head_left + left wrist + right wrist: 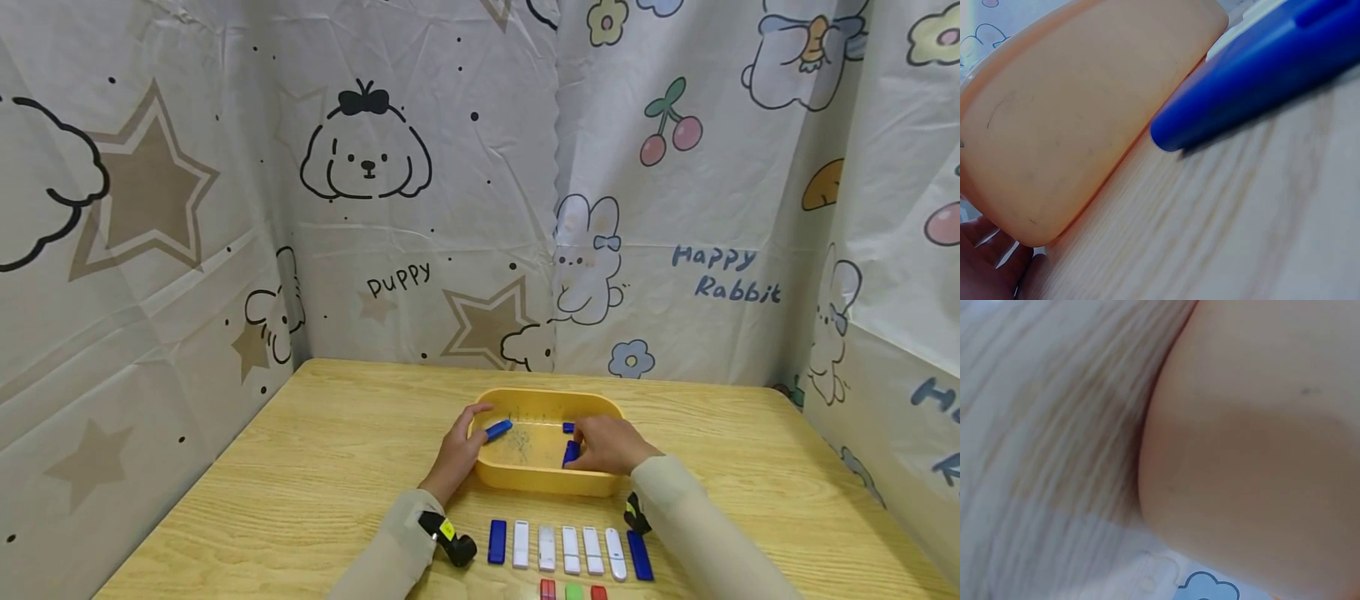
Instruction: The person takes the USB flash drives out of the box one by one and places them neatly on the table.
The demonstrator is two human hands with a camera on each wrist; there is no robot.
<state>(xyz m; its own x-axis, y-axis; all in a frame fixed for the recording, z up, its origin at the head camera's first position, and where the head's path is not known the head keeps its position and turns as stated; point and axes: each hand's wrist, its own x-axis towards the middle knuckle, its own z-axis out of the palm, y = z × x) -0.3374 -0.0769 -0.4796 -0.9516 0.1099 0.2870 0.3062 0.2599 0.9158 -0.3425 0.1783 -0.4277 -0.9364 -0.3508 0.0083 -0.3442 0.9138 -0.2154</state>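
Note:
A yellow plastic tub [525,478] stands on the table. My left hand [459,450] grips its left wall, fingers around the outside, as the left wrist view also shows, and thumb at the rim beside a bright blue stick [498,430] lying inside. Reaching over the near right side, my right hand [611,443] is down in the tub and pinches a dark blue flat stick [571,452], its fingertips partly hidden. Another small blue piece [568,427] shows just behind those fingers. In the right wrist view only the tub's outer wall [1254,469] and the tabletop appear.
In front of the tub runs a row of flat oblong sticks: a dark blue one [497,542] on the left, several white ones [570,550], another dark blue one [640,556] on the right. Nearer lie red [547,590] and green [573,592] pieces. Printed curtains surround the wooden table [337,450].

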